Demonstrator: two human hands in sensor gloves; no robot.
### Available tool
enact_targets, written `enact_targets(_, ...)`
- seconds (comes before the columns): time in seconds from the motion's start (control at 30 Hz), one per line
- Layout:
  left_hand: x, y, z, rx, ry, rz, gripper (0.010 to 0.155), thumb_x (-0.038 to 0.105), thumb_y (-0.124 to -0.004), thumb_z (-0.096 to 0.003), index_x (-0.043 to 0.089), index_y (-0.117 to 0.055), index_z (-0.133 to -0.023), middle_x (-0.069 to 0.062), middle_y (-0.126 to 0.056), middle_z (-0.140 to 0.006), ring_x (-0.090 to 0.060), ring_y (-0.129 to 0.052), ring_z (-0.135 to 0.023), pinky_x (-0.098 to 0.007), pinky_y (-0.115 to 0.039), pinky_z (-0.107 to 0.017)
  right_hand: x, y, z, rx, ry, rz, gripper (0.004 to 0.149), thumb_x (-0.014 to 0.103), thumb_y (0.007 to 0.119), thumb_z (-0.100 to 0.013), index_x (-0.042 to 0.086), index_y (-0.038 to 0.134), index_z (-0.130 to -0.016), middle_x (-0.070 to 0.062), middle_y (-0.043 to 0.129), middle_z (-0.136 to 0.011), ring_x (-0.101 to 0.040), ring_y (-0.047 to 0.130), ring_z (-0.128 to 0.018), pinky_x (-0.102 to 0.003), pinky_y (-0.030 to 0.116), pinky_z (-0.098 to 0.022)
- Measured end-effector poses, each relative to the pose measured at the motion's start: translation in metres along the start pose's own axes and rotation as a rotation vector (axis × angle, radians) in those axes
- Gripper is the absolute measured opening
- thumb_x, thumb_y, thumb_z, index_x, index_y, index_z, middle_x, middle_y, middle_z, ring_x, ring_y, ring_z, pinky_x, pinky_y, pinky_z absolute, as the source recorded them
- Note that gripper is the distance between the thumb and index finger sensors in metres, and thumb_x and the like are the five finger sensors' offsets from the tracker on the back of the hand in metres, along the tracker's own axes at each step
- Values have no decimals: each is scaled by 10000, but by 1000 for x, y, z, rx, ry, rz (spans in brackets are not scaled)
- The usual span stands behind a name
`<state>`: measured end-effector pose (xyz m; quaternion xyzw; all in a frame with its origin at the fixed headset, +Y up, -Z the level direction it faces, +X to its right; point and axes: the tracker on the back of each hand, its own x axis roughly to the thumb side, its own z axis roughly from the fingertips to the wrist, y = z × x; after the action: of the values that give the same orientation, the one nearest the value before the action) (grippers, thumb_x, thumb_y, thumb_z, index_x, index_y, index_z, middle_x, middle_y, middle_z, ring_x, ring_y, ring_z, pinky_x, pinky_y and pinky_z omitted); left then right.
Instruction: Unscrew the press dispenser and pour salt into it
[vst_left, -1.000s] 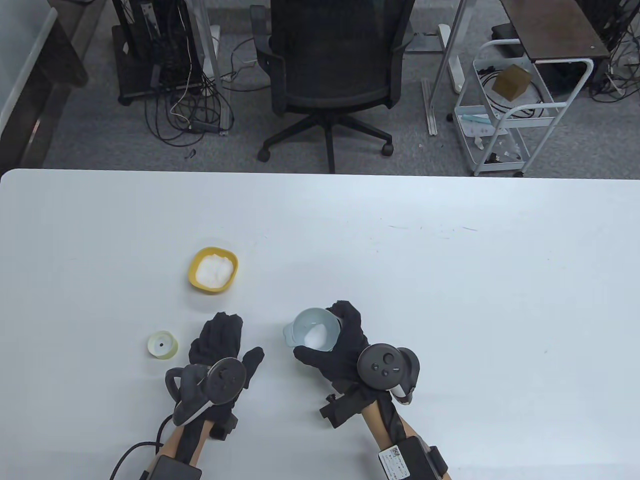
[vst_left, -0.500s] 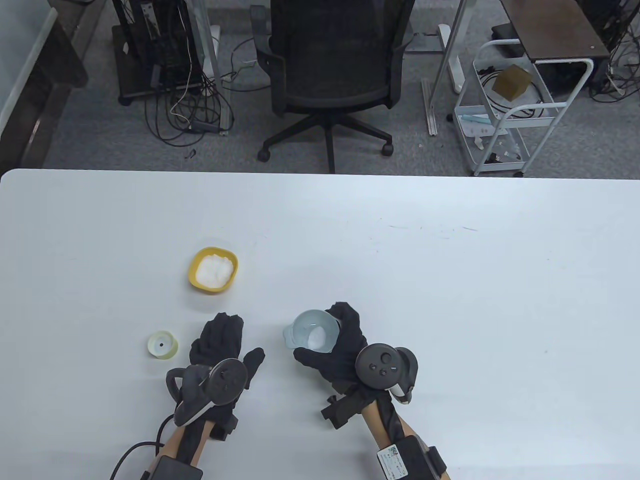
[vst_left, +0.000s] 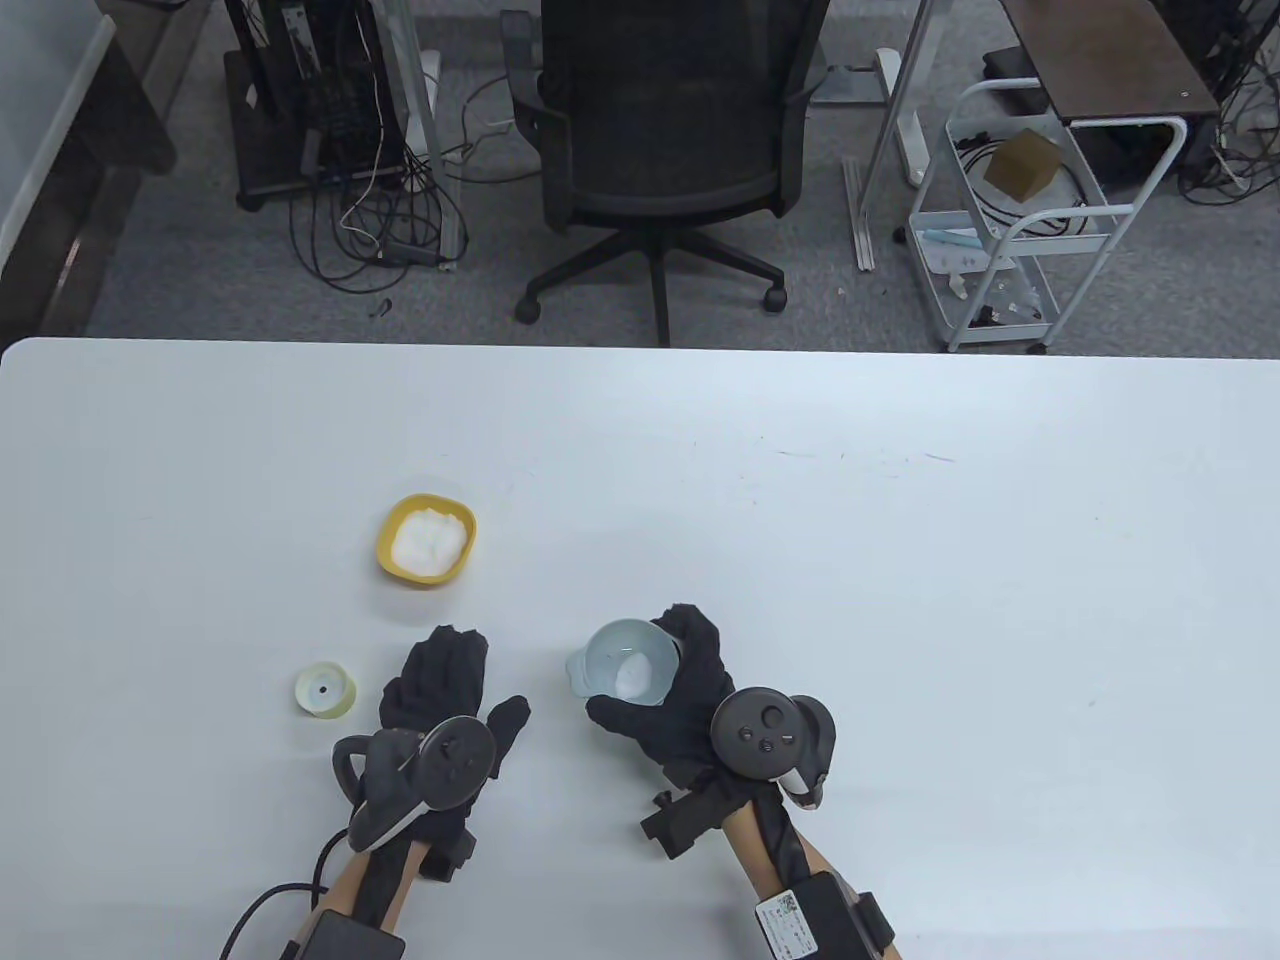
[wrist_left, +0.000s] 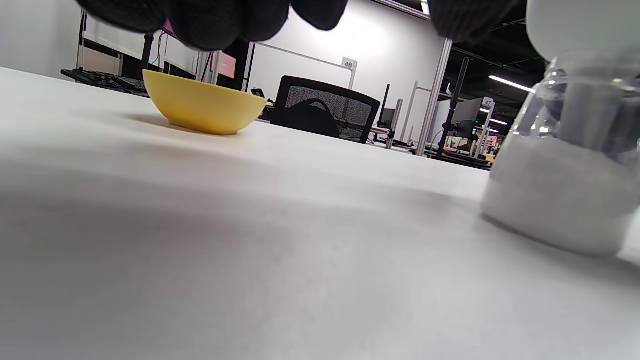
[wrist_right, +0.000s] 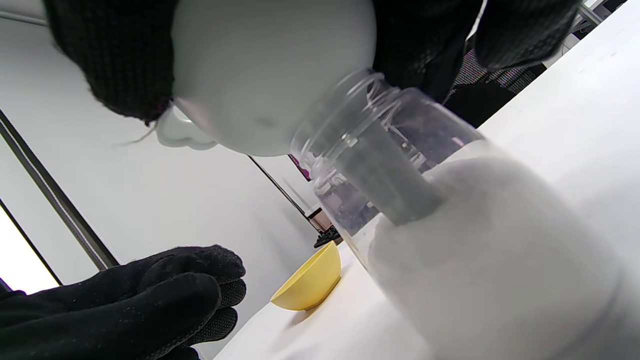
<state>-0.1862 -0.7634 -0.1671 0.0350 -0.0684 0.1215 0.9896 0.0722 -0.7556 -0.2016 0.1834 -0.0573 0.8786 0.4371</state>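
Note:
My right hand grips a pale blue funnel with a little white salt in it. In the right wrist view the funnel sits in the neck of a clear dispenser jar that stands on the table and is largely filled with salt. The jar also shows in the left wrist view. My left hand rests on the table and holds nothing, left of the jar. The pale yellow dispenser cap lies to the left of my left hand. A yellow bowl of salt stands behind it.
The white table stretches wide to the right and back. An office chair and a white cart stand on the floor beyond the far edge.
Both hands have stayed in place. The heap of salt in the funnel looks slightly smaller.

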Motion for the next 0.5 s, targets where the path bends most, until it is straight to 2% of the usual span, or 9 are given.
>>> enact_targets(0.5,0,0,-1,-5,1,-1,904,579,-649,-589,-47,-409,-1195,-430,-496,-1178,-653,-626,-1005,-751,-593,-645,5,-5,-1,-18,-14,-28,1141,584,836,-482,-186,236,-1073,-406,565,-1006,-529,763,-859,-743,575,-603)
